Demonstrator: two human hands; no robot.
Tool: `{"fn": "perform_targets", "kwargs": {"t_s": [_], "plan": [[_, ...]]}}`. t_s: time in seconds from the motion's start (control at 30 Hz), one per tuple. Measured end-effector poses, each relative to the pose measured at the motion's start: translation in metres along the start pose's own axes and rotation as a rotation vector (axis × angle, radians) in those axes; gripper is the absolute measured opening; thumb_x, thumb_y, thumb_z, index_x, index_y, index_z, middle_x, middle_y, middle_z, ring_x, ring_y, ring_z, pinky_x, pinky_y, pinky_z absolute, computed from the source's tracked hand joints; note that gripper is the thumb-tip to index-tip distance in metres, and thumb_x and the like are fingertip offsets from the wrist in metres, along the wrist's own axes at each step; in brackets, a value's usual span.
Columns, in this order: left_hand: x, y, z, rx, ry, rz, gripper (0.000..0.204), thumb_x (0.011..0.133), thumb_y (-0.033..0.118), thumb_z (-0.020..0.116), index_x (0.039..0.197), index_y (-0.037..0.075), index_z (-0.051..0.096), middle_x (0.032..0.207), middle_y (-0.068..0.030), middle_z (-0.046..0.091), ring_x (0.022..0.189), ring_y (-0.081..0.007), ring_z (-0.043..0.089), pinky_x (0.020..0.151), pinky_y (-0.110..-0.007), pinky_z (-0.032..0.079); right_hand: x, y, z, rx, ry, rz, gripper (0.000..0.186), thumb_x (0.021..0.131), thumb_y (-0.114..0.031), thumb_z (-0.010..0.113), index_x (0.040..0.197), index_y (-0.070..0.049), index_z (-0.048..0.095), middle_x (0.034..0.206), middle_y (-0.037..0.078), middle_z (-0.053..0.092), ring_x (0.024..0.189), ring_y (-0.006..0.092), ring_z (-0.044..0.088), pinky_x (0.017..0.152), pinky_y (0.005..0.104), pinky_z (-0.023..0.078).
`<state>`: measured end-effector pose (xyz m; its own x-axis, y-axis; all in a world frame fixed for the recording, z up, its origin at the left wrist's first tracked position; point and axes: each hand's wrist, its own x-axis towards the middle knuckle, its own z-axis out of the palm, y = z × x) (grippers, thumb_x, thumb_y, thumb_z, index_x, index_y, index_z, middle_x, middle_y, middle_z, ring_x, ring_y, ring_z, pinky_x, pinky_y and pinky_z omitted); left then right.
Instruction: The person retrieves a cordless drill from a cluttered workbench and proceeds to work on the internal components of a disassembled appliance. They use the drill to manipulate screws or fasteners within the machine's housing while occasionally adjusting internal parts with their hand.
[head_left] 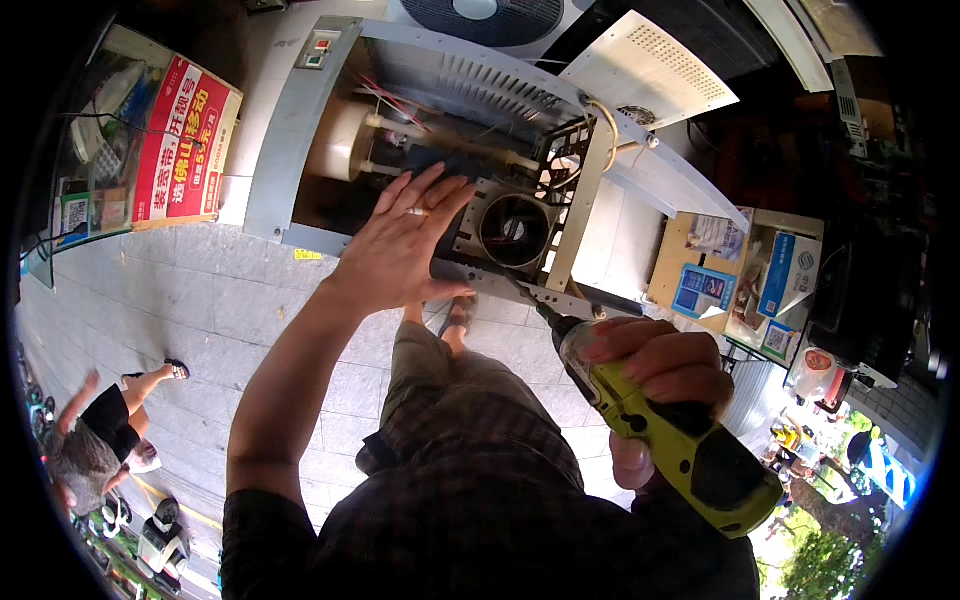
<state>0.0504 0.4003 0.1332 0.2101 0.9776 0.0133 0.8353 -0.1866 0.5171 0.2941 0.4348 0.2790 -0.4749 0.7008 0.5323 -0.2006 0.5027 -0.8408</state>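
"Head view: which step was in hand, and where was the work?"

"Screw work, I'd judge. The open grey sheet-metal casing (pixel 275 150) sat in front of the person, with a round metal duct (pixel 497 218) toward its right end and a cream cylindrical tank (pixel 340 140) toward its left."

"2 hands busy?"

"Yes. Right hand (pixel 655 365) was clamped on a yellow-green and black power drill (pixel 690 455), fingers wrapped over the body, thumb on the other side. Its thin dark bit (pixel 522 292) pointed up-left at the casing's long grey metal front rail (pixel 480 278), just below the duct. Couldn't tell if the tip sat in a screw; too small."

"Left?"

"Left hand (pixel 405 240) was palm down over the casing, 4 fingers extended and slightly apart, thumb out toward the rail. Nothing gripped that I could see. Likely bracing; how hard it pressed, couldn't tell."

"Driving in or backing out?"

"Couldn't tell from 1 frame."

"And the next move?"

"Called for the bit square to the fastener, steady push behind the drill, left thumb clear of the tip. Main risk, I'd judge: the bit skidding along the rail."
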Motion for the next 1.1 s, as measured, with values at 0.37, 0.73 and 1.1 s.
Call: {"fn": "perform_targets", "kwargs": {"t_s": [0.37,0.73,1.1], "plan": [[0.003,-0.003,-0.004,-0.047,-0.065,-0.080,0.114,0.071,0.062,0.082,0.157,0.008,0.029,0.159,-0.0121,0.039,0.154,-0.0292,0.023,0.127,-0.050,0.010,0.000,0.006,-0.022,0.012,-0.137,0.090,0.047,0.086,-0.030,0.078,0.113,-0.007,0.047,0.104,0.012,0.051,0.092,0.0306,0.069,0.087,0.0479,0.059],[0.013,-0.016,0.003,-0.204,0.099,-0.244,0.097,0.082,0.026,0.084,0.157,0.004,0.026,0.159,-0.0206,0.034,0.148,-0.0376,0.034,0.121,-0.045,0.031,-0.003,0.005,-0.039,0.034,-0.093,0.072,0.047,0.087,-0.030,0.078,0.113,-0.007,0.046,0.105,0.012,0.051,0.093,0.0316,0.069,0.088,0.0481,0.059],[0.031,0.006,0.002,-0.005,0.042,-0.266,0.102,0.075,0.035,0.087,0.156,0.011,0.030,0.161,-0.0106,0.033,0.152,-0.0340,0.027,0.124,-0.051,0.022,-0.008,0.007,-0.050,0.025,0.023,0.050,0.049,0.090,-0.038,0.076,0.114,-0.007,0.046,0.107,0.012,0.050,0.095,0.0288,0.069,0.089,0.0486,0.060]]}}
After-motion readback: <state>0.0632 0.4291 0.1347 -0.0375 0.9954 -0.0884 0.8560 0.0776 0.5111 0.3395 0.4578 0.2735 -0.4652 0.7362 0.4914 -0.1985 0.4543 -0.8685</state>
